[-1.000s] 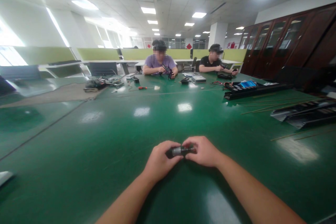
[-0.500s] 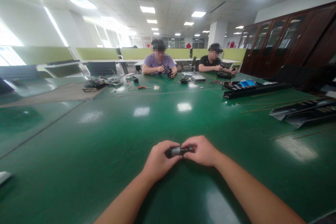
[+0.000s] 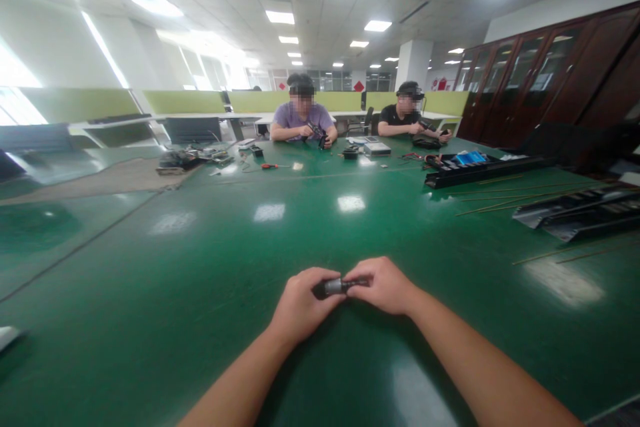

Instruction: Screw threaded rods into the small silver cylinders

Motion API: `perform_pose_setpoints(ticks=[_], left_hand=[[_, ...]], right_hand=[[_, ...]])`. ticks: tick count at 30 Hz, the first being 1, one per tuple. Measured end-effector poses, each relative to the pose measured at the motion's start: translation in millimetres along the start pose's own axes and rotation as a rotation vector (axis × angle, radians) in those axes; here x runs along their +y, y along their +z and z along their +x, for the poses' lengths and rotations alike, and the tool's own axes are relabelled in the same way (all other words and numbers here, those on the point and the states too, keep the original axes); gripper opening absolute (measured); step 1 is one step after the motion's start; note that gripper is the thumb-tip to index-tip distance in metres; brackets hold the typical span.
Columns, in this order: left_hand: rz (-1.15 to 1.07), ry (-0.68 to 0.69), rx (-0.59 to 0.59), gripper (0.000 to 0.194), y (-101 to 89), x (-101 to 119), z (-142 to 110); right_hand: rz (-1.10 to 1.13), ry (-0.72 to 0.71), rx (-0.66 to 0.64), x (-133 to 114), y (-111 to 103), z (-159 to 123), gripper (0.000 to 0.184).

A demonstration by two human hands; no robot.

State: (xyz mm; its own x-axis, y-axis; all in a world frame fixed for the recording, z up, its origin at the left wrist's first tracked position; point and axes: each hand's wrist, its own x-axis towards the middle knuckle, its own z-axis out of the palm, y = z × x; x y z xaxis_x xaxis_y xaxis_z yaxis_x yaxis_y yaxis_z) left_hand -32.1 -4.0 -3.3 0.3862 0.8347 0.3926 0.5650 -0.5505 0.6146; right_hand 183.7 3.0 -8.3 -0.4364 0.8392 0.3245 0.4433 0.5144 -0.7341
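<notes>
Between my two hands lies a small black and silver cylindrical part (image 3: 333, 287), held sideways low over the green table (image 3: 320, 233). My left hand (image 3: 305, 303) is closed around its wider black and grey end, thumb in front and fingers behind. At the narrower dark end, the thumb and fingers of my right hand (image 3: 383, 287) pinch it. My palms and fingers hide parts of it, and its exact kind cannot be made out.
Across the table sit two people (image 3: 303, 117) handling dark devices. An orange screwdriver (image 3: 270, 166) and electronic parts (image 3: 180, 159) lie at the far side. Black metal channels (image 3: 575, 217) and thin rods (image 3: 490, 207) lie on the right. A white object (image 3: 7, 337) is at the left edge.
Both hands keep their hold on the cylindrical part. My right fingers have shifted slightly at the narrow end. The whole view has drifted a little.
</notes>
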Motion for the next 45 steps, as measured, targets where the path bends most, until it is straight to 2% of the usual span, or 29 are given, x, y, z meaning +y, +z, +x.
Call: perform_pose_setpoints(ticks=[27,45], left_hand=[[0.025,0.021,0.011,0.024,-1.0,-0.7,0.5],[0.036,0.001,0.054,0.024,-1.4,-0.6,1.6]], right_hand=[[-0.073,-0.017,-0.027,-3.1,-5.1,-1.8,0.017],[-0.024,0.079,0.013,-1.6,-0.1,-1.8,0.014]])
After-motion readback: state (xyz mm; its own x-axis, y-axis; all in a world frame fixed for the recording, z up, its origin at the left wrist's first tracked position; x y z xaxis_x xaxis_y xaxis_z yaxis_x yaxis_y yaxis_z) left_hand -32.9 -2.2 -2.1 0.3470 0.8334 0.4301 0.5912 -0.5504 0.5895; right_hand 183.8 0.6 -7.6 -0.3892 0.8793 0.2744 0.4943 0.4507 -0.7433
